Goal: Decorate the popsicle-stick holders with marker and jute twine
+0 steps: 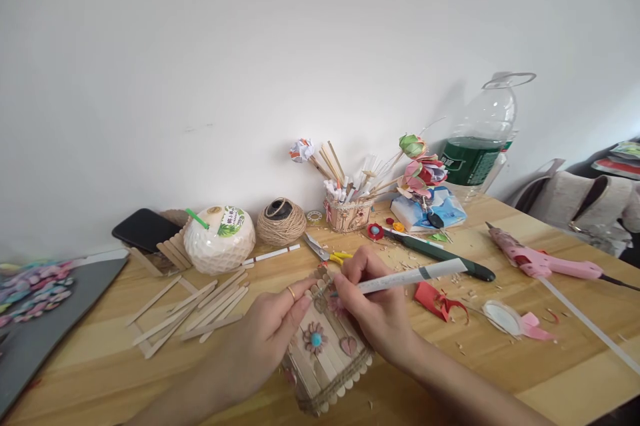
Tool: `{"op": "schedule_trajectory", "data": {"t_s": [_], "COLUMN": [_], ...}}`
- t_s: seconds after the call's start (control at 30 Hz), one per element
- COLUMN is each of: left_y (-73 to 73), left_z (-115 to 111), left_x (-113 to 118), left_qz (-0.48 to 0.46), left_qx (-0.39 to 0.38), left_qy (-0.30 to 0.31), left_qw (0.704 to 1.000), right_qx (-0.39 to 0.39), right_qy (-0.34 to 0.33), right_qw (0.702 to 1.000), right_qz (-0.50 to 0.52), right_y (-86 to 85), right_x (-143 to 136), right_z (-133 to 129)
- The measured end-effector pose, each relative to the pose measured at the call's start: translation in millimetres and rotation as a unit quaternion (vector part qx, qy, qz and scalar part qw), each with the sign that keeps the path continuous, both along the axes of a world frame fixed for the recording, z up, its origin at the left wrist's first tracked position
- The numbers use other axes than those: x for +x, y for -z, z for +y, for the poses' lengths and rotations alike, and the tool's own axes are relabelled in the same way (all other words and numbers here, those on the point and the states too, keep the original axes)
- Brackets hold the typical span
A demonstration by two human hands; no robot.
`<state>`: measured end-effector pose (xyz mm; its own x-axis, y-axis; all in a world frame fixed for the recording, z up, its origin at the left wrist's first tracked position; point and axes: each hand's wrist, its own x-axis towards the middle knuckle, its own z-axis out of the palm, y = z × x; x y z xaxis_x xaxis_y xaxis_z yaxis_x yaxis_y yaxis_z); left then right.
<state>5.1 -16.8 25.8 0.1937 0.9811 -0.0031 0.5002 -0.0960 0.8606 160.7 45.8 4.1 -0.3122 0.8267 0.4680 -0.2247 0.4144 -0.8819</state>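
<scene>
My left hand, with a ring on one finger, grips the left side of a box made of craft sticks. Twine runs along the box's edges, and a flower with a blue centre and a pink heart decorate its face. A white pen is pinched in my right hand and slants up to the right. Its tip is hidden behind my fingers at the top right of the box. Loose craft sticks lie left of my left hand.
Yellow-handled scissors, a twine ball and a white coconut stand or lie behind my hands. Rightward are a dark green cutter, red scraps and a pink glue gun. A large bottle is by the wall.
</scene>
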Motion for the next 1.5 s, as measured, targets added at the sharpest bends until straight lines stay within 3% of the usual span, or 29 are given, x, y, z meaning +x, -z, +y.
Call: {"op": "schedule_trajectory", "data": {"t_s": [0.5, 0.83, 1.03, 1.37, 1.5], "left_y": [4.1, 4.0, 3.2, 5.4, 4.4], "left_z": [-0.2, 0.7, 2.0, -0.5, -0.7], "left_x": [-2.8, -2.8, -2.3, -3.9, -3.3], "left_qz": [0.011, 0.013, 0.011, 0.019, 0.012], "left_qx": [-0.002, -0.011, -0.010, -0.016, -0.026], "left_qy": [-0.005, 0.000, -0.003, -0.007, -0.005], "left_qw": [1.000, 1.000, 1.000, 1.000, 1.000], "right_qx": [-0.017, -0.008, 0.020, -0.019, -0.014], "right_qy": [-0.032, -0.019, 0.028, -0.024, -0.009], "right_qw": [0.999, 1.000, 0.999, 0.999, 1.000], "right_qz": [0.008, -0.019, -0.019, 0.009, -0.010], "right_y": [-3.2, -8.1, -5.4, -5.6, -4.3], "right_x": [-0.7, -0.5, 0.2, -1.6, -1.3], "right_z": [-1.2, -2.1, -1.7, -2.2, -1.4]}}
